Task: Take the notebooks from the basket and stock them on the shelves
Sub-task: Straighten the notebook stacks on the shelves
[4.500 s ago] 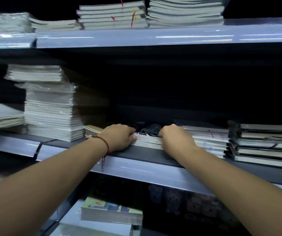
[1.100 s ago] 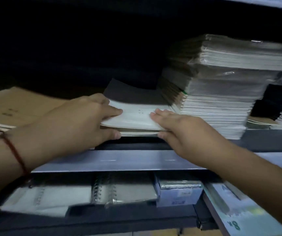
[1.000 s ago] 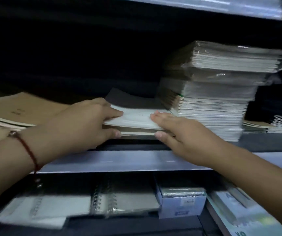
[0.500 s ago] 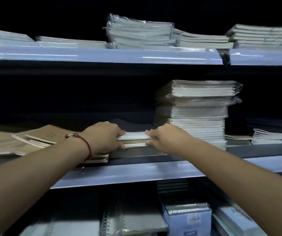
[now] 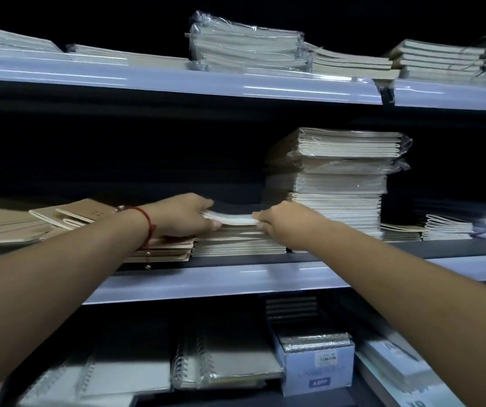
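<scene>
A thin bundle of white notebooks (image 5: 231,218) with a dark cover lies on top of a low notebook stack (image 5: 237,245) on the middle shelf (image 5: 235,279). My left hand (image 5: 181,214) grips the bundle's left end, fingers over the top and thumb underneath. My right hand (image 5: 277,220) holds its right end the same way. A red string bracelet is on my left wrist. The basket is out of view.
A tall stack of wrapped notebooks (image 5: 338,177) stands just right of my right hand. Brown kraft notebooks (image 5: 68,214) lie to the left. The upper shelf (image 5: 177,80) carries more stacks. Spiral notebooks (image 5: 224,365) and a small box (image 5: 316,362) fill the shelf below.
The view has pulled back and risen, so the upper shelf now shows. Both hands stay on the white bundle, which has settled onto the low stack.
</scene>
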`<move>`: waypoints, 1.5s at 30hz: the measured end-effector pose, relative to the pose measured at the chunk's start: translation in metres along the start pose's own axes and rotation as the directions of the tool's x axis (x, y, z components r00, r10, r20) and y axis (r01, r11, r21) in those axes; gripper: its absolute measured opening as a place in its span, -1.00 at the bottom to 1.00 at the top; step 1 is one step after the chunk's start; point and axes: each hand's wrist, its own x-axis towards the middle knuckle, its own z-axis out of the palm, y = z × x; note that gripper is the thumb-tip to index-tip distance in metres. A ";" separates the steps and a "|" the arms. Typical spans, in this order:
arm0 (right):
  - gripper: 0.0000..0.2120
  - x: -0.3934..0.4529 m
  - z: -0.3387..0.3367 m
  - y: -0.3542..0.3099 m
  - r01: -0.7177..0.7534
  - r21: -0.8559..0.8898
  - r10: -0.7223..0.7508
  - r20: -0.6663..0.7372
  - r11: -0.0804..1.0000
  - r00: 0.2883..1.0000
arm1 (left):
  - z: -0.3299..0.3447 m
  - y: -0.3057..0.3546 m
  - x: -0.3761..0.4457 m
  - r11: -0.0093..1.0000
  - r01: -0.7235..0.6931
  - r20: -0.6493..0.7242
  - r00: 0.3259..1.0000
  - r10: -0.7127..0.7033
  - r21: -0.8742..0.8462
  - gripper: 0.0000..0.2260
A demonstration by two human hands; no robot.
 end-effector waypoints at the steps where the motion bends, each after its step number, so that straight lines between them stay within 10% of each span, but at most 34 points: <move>1: -0.69 -0.001 0.001 0.002 0.000 -0.019 -0.001 -0.031 1.000 1.000 | -0.004 -0.005 0.000 0.999 0.008 -0.014 1.000 -0.009 -0.047 -0.35; 8: -0.75 0.016 0.016 0.005 -0.036 -0.095 0.014 -0.222 0.995 0.975 | -0.008 -0.023 0.012 0.995 0.021 -0.065 0.998 -0.028 -0.094 -0.42; 16: -0.68 0.012 0.009 -0.007 -0.053 -0.070 0.044 -0.127 0.996 0.991 | -0.003 -0.018 0.012 0.996 0.003 -0.045 0.999 0.001 0.088 -0.74; 23: -0.67 0.004 0.013 -0.003 0.017 -0.262 -0.059 -0.153 0.965 0.986 | 0.011 -0.007 0.004 0.975 0.134 -0.190 0.977 -0.099 0.179 -0.61; 28: -0.72 0.006 0.022 0.001 0.033 -0.277 -0.098 -0.225 0.960 0.969 | 0.012 -0.013 0.003 0.971 0.170 -0.130 0.973 -0.192 -0.166 -0.22; 37: -0.86 0.008 0.036 -0.007 -0.031 -0.233 -0.033 -0.266 0.972 0.963 | 0.017 -0.008 0.002 0.990 0.138 -0.156 0.979 -0.132 0.032 -0.38; 45: -0.47 -0.001 0.026 -0.013 -0.068 -0.081 0.058 -0.112 0.994 0.992 | -0.029 -0.023 -0.062 0.997 0.029 -0.065 0.998 -0.024 0.072 -0.05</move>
